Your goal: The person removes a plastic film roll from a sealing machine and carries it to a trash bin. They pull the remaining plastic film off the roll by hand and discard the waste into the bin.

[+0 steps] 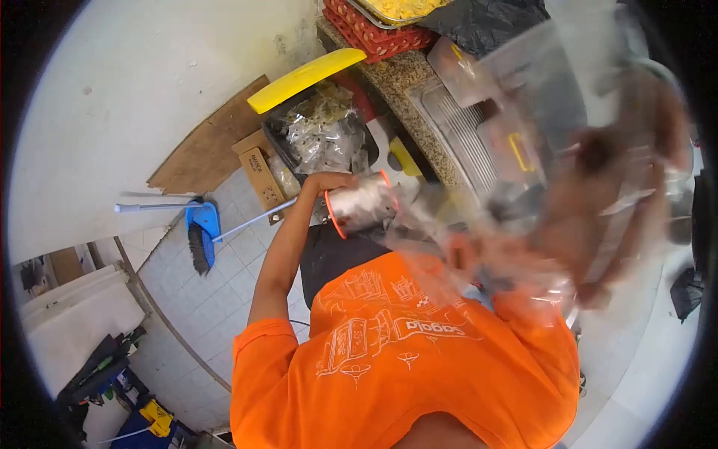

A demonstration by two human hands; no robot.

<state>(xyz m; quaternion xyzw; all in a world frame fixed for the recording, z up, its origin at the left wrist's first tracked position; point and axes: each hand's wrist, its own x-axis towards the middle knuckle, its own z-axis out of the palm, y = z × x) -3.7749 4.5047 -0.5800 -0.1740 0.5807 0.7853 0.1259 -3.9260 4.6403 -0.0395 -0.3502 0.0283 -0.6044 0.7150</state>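
Wears an orange shirt [419, 352] with white line drawings, filling the lower middle of the view and cut off at the bottom edge. Has the right grip [621, 179] high at the right, large and close to the camera, smeared by motion blur and amid clear plastic film [538, 288]. Cannot tell the spread of those fingers, nor any firm hold on the film. Faces a table [396, 82] at the upper right, partly hidden by the blur, with a ribbed steel drainer [467, 138] and, cut off at the top edge, a metal tray [378, 20] of yellow food [404, 9]. Has beyond the left forearm [286, 247] a dark container [278, 131], heaped with crumpled clear plastic [325, 135], with a yellow lid [307, 78] slanting along the far side. Has a silvery cylinder [364, 206] in front of the body, above the dark trousers [336, 251] and just nearer than the container. Points its long axis across the view, tilting up slightly from left to right, with an orange rim [334, 215] at the left end and another at the right. Shows its lower right part veiled by blurred film. Lays the left grip [329, 181] on the upper left side of the cylinder, wrist bent, fingertips hard to make out. Cannot tell a full clasp from a light touch.
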